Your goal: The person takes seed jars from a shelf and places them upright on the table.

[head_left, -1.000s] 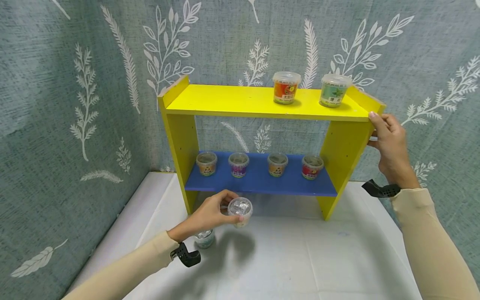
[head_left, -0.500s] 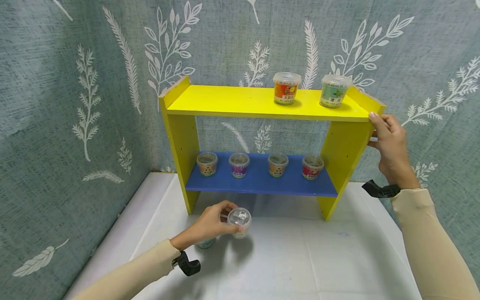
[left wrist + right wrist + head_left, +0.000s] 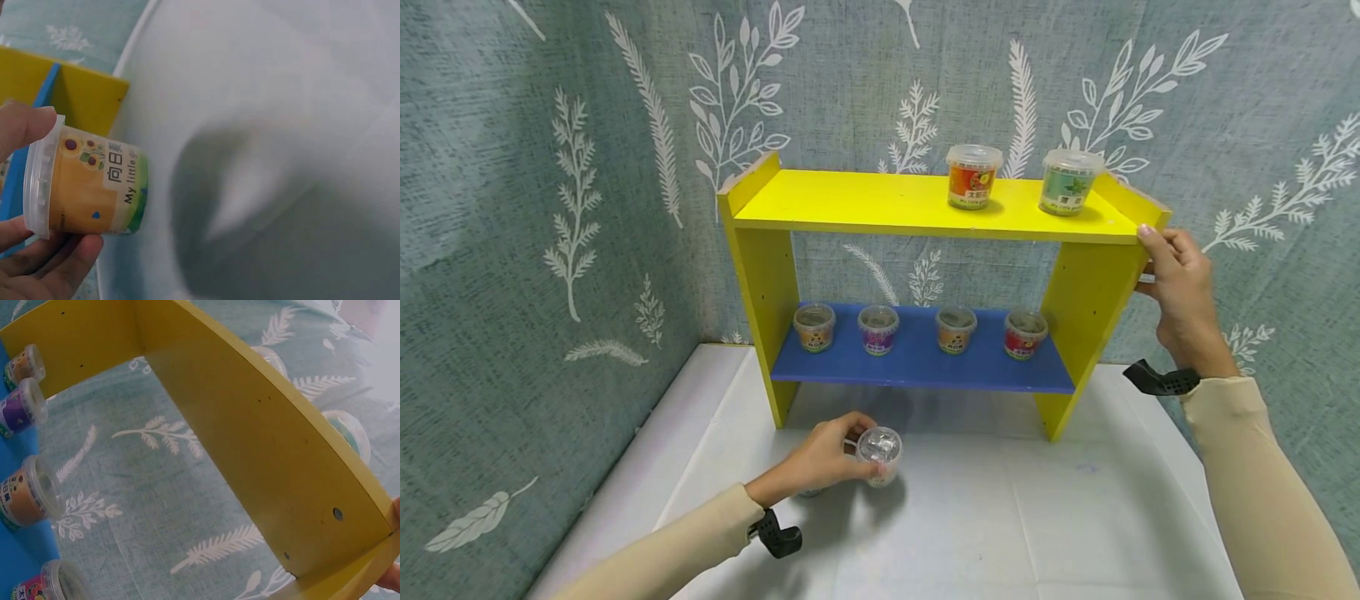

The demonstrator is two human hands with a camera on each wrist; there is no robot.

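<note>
My left hand [image 3: 829, 454] holds a small plastic cup [image 3: 880, 455] by its clear lid rim, thumb on one side and fingers on the other, low over the white table. In the left wrist view this cup [image 3: 97, 181] has an orange label with flowers and a green base. My right hand [image 3: 1183, 287] grips the upper right corner of a yellow shelf unit [image 3: 865, 196], thumb on the front edge. A second cup [image 3: 811, 492] stands on the table, mostly hidden under the left wrist.
On the blue lower board [image 3: 917, 371] stand several lidded cups, among them a purple-labelled cup [image 3: 878, 332] and a red-labelled cup [image 3: 1024, 335]. Up top are an orange-red cup [image 3: 973, 177] and a green cup [image 3: 1068, 183]. Leaf-patterned cloth [image 3: 880, 83] hangs behind.
My left hand has lowered the cup toward the table, away from the shelf's front, and now covers more of the second cup. My right hand stays at the shelf corner.
</note>
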